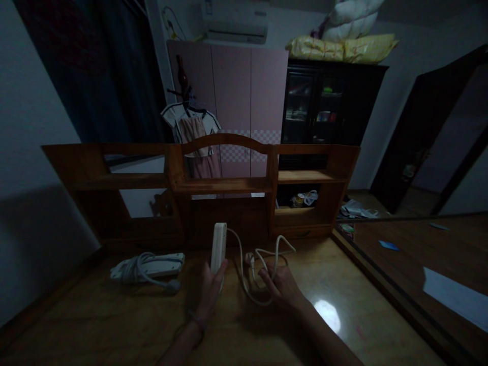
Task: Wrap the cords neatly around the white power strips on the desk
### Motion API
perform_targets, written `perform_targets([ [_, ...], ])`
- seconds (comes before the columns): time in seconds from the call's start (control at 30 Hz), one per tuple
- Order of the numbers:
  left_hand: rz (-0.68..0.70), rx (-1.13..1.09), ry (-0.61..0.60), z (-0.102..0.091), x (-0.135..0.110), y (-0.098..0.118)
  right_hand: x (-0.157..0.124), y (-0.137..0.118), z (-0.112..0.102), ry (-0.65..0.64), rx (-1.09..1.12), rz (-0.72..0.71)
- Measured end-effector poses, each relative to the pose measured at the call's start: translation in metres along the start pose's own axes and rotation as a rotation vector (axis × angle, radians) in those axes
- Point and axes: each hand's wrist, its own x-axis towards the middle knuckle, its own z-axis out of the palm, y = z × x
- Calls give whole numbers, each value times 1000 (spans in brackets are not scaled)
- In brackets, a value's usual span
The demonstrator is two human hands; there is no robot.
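Observation:
My left hand [212, 278] is closed round the lower end of a white power strip [218, 244], held upright above the wooden surface. From the strip's top a white cord [241, 269] runs down in a loop and over to my right hand [281, 282]. The fingers of that hand are closed on the cord, which makes several loose bends above them. The cord's plug [249, 259] hangs just left of my right fingers. Farther left lies a second power strip [162, 265] with its grey cord [139, 267] wound round it and its plug [172, 287] at the near side.
A wooden shelf unit [224, 185] stands along the far edge of the wooden surface [125, 325]. A raised wooden edge [375, 274] borders the right side. Beyond it, a white sheet [453, 295] and a blue packet [389, 245] lie on a brown surface. The room is dim.

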Motion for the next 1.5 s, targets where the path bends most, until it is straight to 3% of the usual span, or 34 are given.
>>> perform_targets([
  [0.7, -26, -16, 8, -1, -3, 7, 3, 22, 8, 148, -334, 242],
  [1.0, -17, -17, 9, 0, 0, 5, 5, 32, 0, 399, -504, 194],
  [1.23, -19, -2, 1, -1, 3, -2, 5, 25, -9, 463, -293, 242],
  [1.5, -18, 15, 11, -2, 4, -8, 3, 12, -2, 470, -123, 62],
])
